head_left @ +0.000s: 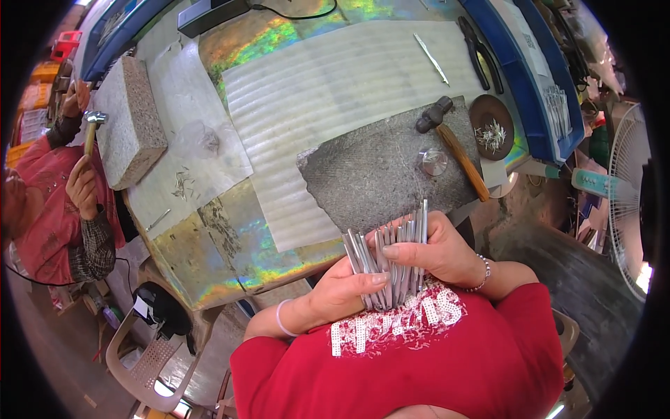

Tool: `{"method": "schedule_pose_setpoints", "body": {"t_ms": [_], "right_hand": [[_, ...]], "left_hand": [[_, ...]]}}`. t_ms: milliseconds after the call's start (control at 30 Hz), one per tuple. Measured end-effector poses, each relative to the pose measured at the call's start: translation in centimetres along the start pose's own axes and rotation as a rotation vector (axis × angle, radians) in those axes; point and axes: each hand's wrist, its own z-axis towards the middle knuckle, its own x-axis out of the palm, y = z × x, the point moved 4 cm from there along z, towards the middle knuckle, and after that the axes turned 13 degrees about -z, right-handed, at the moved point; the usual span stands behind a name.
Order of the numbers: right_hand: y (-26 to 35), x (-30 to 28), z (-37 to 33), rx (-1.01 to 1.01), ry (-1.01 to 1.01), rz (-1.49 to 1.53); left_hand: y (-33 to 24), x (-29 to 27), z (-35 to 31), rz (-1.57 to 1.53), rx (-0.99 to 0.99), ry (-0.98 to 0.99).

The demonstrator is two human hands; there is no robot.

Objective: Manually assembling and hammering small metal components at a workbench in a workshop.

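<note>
In front of my chest, both hands hold a fanned row of slim silver metal strips (401,286), which stand roughly upright with uneven tops. My left hand (340,288) is closed round the left part of the row, its thumb pressed across the front. Closed on the right part is my right hand (438,250), thumb also lying over the strips. Just beyond my hands lies a grey stone slab (377,167). On it rest a wooden-handled hammer (457,150) and a small round shiny metal piece (433,162). The exact kind of the strips cannot be made out.
A brown dish (504,115) of small silver pins sits beside the slab, near black-handled pliers (480,56) and blue bins (544,98). White foam sheet (300,91) covers the table. At left, a co-worker holds a hammer (92,129) by a granite block (129,119). A fan (628,202) stands right.
</note>
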Motion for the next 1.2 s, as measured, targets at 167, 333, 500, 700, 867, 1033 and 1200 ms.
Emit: {"method": "schedule_pose_setpoints", "body": {"t_ms": [167,333,500,700,867,1033,1200], "right_hand": [[-0.3,0.3,-0.4,-0.008,0.015,-0.018],[-0.2,0.6,-0.6,0.027,0.036,-0.007],[-0.6,0.7,-0.5,0.048,0.059,0.020],[-0.5,1.0,-1.1,0.047,0.116,0.047],[-0.5,1.4,-1.3,0.071,0.128,0.045],[-0.3,1.8,-1.4,0.004,0.131,-0.006],[-0.4,1.9,-1.3,-0.045,0.148,-0.074]], "left_hand": [[0.1,-0.2,-0.5,-0.001,-0.004,0.011],[0.1,-0.3,-0.8,-0.023,-0.021,0.005],[0.1,-0.2,-0.9,-0.044,-0.012,-0.001],[0.6,-0.4,-1.4,-0.016,0.019,0.008],[0.7,-0.3,-1.8,-0.030,0.051,0.035],[0.9,-0.5,-2.3,0.008,0.068,0.030],[1.1,-0.9,-2.7,-0.005,0.068,0.042]]}}
